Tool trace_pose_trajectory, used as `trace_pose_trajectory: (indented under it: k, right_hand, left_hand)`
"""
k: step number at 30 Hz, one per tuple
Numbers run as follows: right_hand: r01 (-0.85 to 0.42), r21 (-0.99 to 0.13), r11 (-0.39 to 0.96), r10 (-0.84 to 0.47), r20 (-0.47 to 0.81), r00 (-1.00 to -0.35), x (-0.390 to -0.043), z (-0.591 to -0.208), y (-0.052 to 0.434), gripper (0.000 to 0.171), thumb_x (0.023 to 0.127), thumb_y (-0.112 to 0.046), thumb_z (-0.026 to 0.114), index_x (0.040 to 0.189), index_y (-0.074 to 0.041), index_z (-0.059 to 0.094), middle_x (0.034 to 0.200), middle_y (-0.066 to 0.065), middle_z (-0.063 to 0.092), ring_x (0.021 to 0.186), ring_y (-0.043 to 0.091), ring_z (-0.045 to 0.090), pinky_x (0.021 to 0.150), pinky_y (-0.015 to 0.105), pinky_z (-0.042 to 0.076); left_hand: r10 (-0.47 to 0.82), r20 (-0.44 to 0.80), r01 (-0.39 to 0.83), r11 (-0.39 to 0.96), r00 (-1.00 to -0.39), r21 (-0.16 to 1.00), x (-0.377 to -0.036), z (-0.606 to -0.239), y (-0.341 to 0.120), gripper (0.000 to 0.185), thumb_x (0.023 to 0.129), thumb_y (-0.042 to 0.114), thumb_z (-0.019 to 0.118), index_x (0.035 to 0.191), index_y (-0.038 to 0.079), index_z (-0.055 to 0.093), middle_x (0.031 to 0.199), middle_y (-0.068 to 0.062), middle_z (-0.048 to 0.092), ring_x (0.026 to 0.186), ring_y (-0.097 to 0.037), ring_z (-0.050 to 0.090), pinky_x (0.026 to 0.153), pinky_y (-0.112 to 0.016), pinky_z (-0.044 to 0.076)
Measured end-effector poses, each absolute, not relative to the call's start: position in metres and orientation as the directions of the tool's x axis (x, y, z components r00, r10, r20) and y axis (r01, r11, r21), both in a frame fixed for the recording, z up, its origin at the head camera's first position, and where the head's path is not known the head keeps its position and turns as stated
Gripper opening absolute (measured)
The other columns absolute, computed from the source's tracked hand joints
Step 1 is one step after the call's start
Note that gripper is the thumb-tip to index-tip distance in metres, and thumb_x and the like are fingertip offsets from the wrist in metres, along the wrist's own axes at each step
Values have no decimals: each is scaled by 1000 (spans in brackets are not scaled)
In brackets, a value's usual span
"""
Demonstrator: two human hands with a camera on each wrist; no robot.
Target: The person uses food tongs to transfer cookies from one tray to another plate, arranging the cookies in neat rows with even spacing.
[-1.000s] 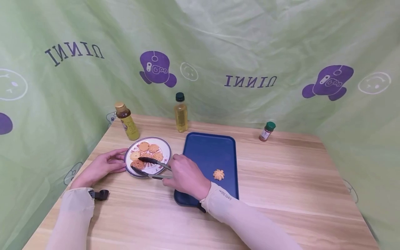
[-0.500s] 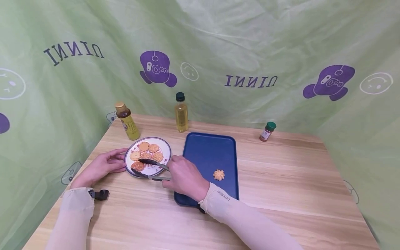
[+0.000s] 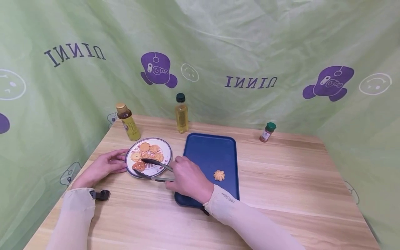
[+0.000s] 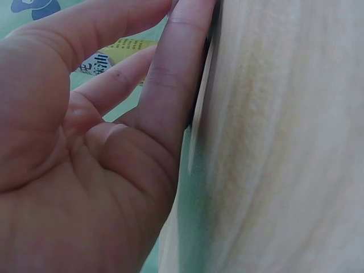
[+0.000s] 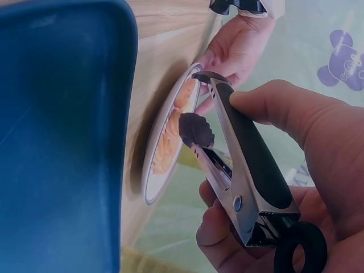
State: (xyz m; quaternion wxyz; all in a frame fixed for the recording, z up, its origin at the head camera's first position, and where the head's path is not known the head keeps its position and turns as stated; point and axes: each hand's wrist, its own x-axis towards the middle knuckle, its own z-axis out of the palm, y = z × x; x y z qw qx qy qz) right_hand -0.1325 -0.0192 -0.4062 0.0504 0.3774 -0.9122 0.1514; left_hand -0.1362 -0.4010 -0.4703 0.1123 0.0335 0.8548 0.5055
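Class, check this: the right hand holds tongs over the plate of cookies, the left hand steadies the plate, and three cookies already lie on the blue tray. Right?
Not quite: the head view shows one cookie on the blue tray, not three. The rest stands.

Soft, even light fills the head view, bright and without glare; only faint shadows lie under the right hand (image 3: pixel 189 178) and its tongs (image 3: pixel 153 170). Straight edges bow toward the frame's borders. The left wrist view is close and blurred. The right wrist view is dimmer, the tray (image 5: pixel 57 142) beside the grip smeared.
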Motion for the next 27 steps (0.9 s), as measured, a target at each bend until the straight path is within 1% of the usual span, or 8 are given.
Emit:
trace_pose_trajectory:
  k: [3, 5, 8, 11, 15, 22, 25, 27]
  right_hand:
    - [-696, -266, 667, -663, 214, -717, -130, -408, -8, 32, 88, -35, 90, 105, -9, 82, 88, -2, 63, 79, 14, 53, 61, 26, 49]
    - [-690, -281, 667, -656, 218, -723, -127, -409, 1, 33, 88, -35, 89, 106, -8, 83, 90, -1, 66, 80, 14, 54, 64, 26, 51]
    - [-680, -308, 665, -643, 226, -732, -121, -410, 14, 40, 88, -36, 90, 114, -6, 84, 98, 1, 72, 85, 15, 58, 71, 28, 57]
    - [-660, -346, 666, -624, 225, -748, -115, -409, 27, 44, 87, -35, 90, 118, -4, 83, 103, 2, 74, 89, 16, 61, 74, 28, 60]
    - [-637, -380, 671, -606, 213, -766, -107, -410, 42, 44, 87, -35, 92, 119, -4, 83, 103, 1, 73, 90, 15, 60, 73, 26, 58]
    - [-598, -382, 705, -561, 216, -799, -90, -410, 69, 42, 85, -32, 93, 116, -6, 83, 101, -1, 71, 86, 11, 59, 70, 25, 56]
    - [-552, -390, 737, -520, 194, -831, -84, -412, 83, 41, 84, -32, 93, 115, -7, 83, 104, -1, 71, 90, 11, 63, 75, 28, 60]
    - [-522, -393, 757, -493, 180, -851, -81, -415, 93, 42, 84, -32, 94, 116, -7, 83, 108, 0, 73, 96, 14, 67, 81, 32, 64]
  left_hand:
    - [166, -174, -73, 488, -971, 870, -139, -472, -400, 73, 109, 12, 73, 172, -1, 37, 145, -32, 67, 111, 3, 75, 97, -18, 65]
    - [168, -177, -74, 488, -970, 870, -140, -471, -398, 73, 110, 12, 72, 172, -1, 37, 146, -32, 66, 111, 3, 75, 98, -19, 64]
    - [173, -174, -71, 482, -969, 873, -143, -472, -397, 73, 109, 10, 71, 172, -2, 36, 146, -34, 65, 110, 2, 75, 98, -20, 65]
    - [174, -181, -76, 482, -968, 873, -143, -472, -396, 73, 109, 10, 71, 172, -2, 36, 147, -34, 64, 110, 2, 75, 98, -21, 65]
    - [166, -197, -92, 492, -966, 866, -140, -472, -399, 74, 110, 13, 72, 173, 0, 35, 148, -32, 65, 112, 3, 75, 98, -18, 64]
    - [161, -199, -93, 503, -967, 859, -138, -471, -405, 74, 110, 16, 72, 173, 2, 36, 152, -33, 65, 113, 4, 75, 98, -15, 62]
    - [162, -205, -99, 498, -965, 861, -138, -471, -405, 74, 111, 16, 72, 174, 2, 36, 154, -33, 64, 113, 4, 75, 98, -15, 63]
    - [160, -208, -102, 501, -965, 860, -138, -472, -404, 74, 111, 16, 72, 173, 2, 36, 155, -33, 63, 113, 4, 75, 98, -15, 63]
